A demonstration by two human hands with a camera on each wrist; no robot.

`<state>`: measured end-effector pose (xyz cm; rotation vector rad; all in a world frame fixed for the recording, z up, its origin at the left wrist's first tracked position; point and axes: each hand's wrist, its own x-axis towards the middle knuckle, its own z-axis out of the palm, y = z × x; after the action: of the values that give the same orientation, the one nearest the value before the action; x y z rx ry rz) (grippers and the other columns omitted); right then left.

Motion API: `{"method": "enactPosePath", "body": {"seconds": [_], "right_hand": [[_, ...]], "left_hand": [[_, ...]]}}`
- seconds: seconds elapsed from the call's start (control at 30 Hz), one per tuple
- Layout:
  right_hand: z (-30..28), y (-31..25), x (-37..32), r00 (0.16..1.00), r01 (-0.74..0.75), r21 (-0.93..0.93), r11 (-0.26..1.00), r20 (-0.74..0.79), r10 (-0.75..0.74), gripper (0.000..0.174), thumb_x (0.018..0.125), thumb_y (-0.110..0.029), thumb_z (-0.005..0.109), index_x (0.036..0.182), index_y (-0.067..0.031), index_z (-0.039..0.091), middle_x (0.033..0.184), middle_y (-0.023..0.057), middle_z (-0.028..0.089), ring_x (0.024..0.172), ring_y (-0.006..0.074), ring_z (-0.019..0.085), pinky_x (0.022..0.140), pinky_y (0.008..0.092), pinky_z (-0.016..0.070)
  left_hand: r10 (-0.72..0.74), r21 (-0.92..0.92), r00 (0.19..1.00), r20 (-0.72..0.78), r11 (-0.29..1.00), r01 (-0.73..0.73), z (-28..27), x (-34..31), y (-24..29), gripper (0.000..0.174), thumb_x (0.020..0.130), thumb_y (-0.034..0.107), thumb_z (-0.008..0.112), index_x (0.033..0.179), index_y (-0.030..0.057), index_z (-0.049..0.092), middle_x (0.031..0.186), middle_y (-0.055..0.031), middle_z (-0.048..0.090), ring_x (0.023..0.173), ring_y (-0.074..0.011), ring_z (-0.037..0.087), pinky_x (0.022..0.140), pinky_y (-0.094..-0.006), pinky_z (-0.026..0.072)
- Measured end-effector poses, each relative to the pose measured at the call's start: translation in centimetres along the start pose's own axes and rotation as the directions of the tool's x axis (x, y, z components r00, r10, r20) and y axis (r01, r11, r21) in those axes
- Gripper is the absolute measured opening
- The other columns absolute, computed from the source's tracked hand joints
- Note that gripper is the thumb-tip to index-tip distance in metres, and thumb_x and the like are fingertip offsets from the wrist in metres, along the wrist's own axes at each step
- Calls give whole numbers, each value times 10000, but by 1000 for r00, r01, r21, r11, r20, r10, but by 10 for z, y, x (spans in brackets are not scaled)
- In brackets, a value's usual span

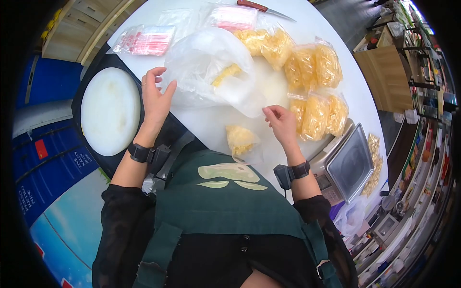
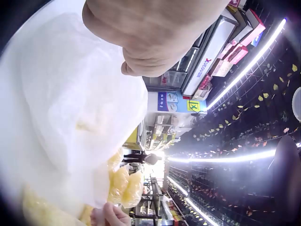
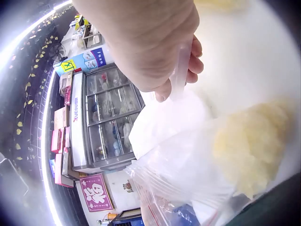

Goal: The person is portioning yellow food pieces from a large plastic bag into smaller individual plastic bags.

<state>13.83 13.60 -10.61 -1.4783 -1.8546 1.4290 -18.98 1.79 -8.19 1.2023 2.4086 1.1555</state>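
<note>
A large clear plastic bag point(image 1: 206, 62) lies spread with its mouth towards me, some yellow flakes point(image 1: 226, 74) inside it. My right hand point(image 1: 282, 126) pinches the rim of that bag between thumb and fingers, and the stretched plastic shows in the right wrist view. At the bag's left side is my left hand point(image 1: 156, 98), thumb and fingers spread apart. A small bag of yellow flakes point(image 1: 240, 140) lies on the table close to my apron, between the two hands; in the right wrist view its loose plastic lies crumpled beside the flakes point(image 3: 256, 146).
Several filled bags point(image 1: 314, 113) stand to the right, with a scale point(image 1: 349, 163) nearer me. Packs of empty zip bags point(image 1: 146, 41) and a red-handled knife point(image 1: 254, 6) lie at the back. On the left, a round white board point(image 1: 110, 110) rests on a black surface.
</note>
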Motion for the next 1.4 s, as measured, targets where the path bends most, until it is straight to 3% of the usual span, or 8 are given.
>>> {"method": "enactPosePath", "body": {"seconds": [0.03,0.17,0.23,0.37,0.53,0.93,1.07,1.4], "right_hand": [[0,-1,3,999,52,-30,998,10,-51,264,912,-258,689,904,6,705,652,15,623,545,53,528,496,204,411],[-2,2,9,1000,-28,115,993,11,26,281,886,-289,704,878,-8,718,622,8,629,559,65,560,515,212,435],[-5,7,5,996,-86,140,986,19,84,269,870,-257,723,901,9,698,646,7,631,578,63,560,526,210,439],[-5,30,-16,994,-108,224,969,42,102,254,842,-188,757,952,24,673,729,6,644,642,60,568,573,207,457],[-2,61,-44,995,-71,288,955,-44,87,303,775,-81,811,1002,41,653,876,22,660,803,91,600,738,242,498],[8,83,-65,990,14,310,951,-136,29,249,812,8,742,1043,32,650,958,26,660,889,111,612,805,249,488],[12,84,-73,981,50,353,934,-194,21,280,782,-39,791,1011,51,656,914,44,669,838,109,615,796,259,501],[10,66,-58,992,19,360,933,-121,26,265,822,20,720,1069,22,626,999,45,660,929,120,610,856,259,489]], "left_hand": [[-22,-25,1000,15,999,23,0,0,-6,518,792,177,742,1243,61,516,1292,-156,476,1147,-294,461,977,-406,393],[-157,-116,988,16,981,157,-1,11,-26,536,839,212,721,1290,52,479,1321,-114,489,1235,-254,425,980,-386,380],[-202,-269,979,16,943,198,-3,17,-32,532,882,217,694,1316,24,454,1373,-142,471,1289,-278,415,1043,-400,359],[-213,-327,977,31,921,211,-6,28,-46,515,927,218,654,1336,-7,437,1381,-179,467,1305,-285,427,1090,-386,336],[-310,-486,939,152,804,344,1,36,-60,520,953,247,617,1355,-23,428,1401,-233,451,1305,-291,450,1094,-367,338],[-280,-476,936,215,807,350,9,41,-58,531,980,301,568,1370,-30,425,1389,-238,460,1318,-269,434,1094,-352,329],[-271,-466,938,216,815,343,11,38,-55,531,983,315,557,1373,-22,428,1387,-231,464,1319,-268,430,1095,-354,321],[-310,-424,916,254,815,394,11,43,-49,520,982,344,553,1382,32,440,1374,-205,486,1281,-258,457,1067,-352,344]]}}
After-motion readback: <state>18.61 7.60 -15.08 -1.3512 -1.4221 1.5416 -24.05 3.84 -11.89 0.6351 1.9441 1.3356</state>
